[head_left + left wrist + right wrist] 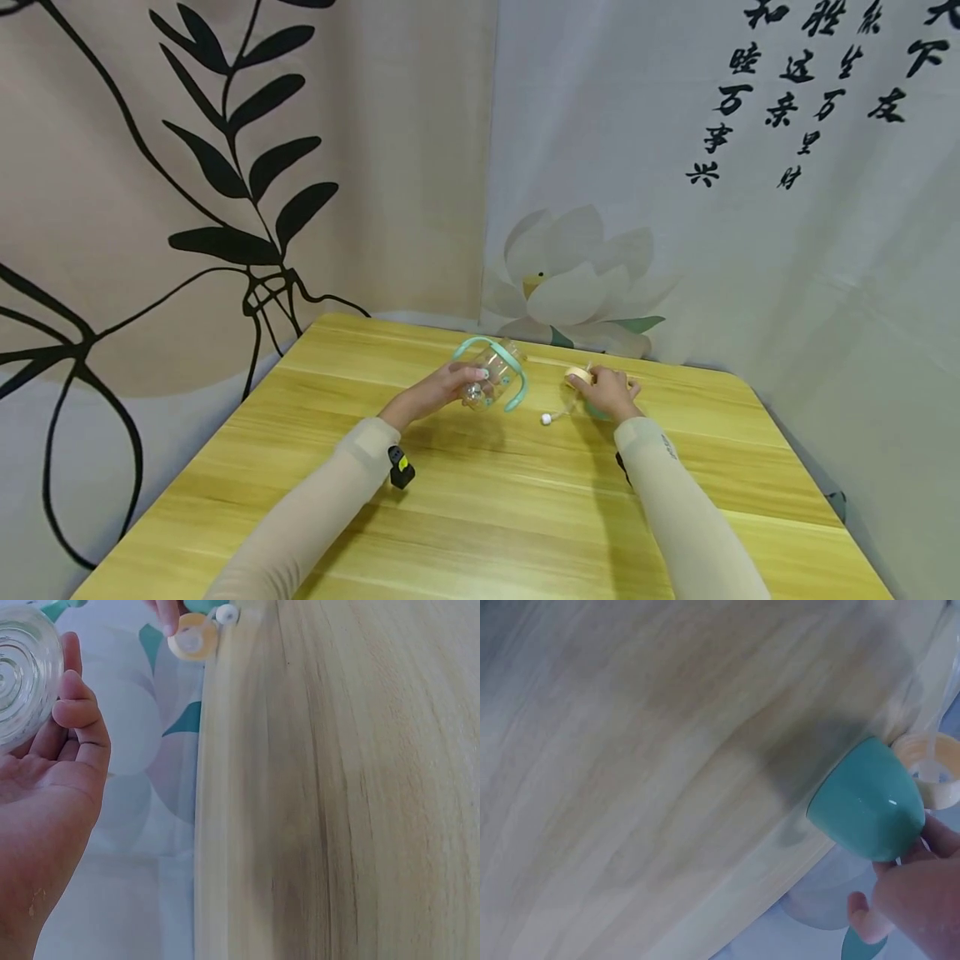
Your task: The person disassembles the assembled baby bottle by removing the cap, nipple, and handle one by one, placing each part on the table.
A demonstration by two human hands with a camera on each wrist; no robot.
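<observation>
A clear bottle (491,379) with a mint-green handle (516,367) is tilted above the table in my left hand (442,392), its fingers and thumb gripping the body. The left wrist view shows the bottle's round ribbed base (26,679) against the curled fingers of that hand (56,765). My right hand (611,393) pinches a cream ring-shaped lid (577,377), with a straw ending in a white weight (546,419). Joined beside the ring (939,791), a green cap (870,802) shows in the right wrist view, next to the fingers of the right hand (919,900).
The wooden table (480,500) reaches back to a wall hanging (405,167) printed with leaves, a lotus and black characters. The table's back edge runs close behind both hands. Each wrist wears a small black device, the left one (401,468) plainly visible.
</observation>
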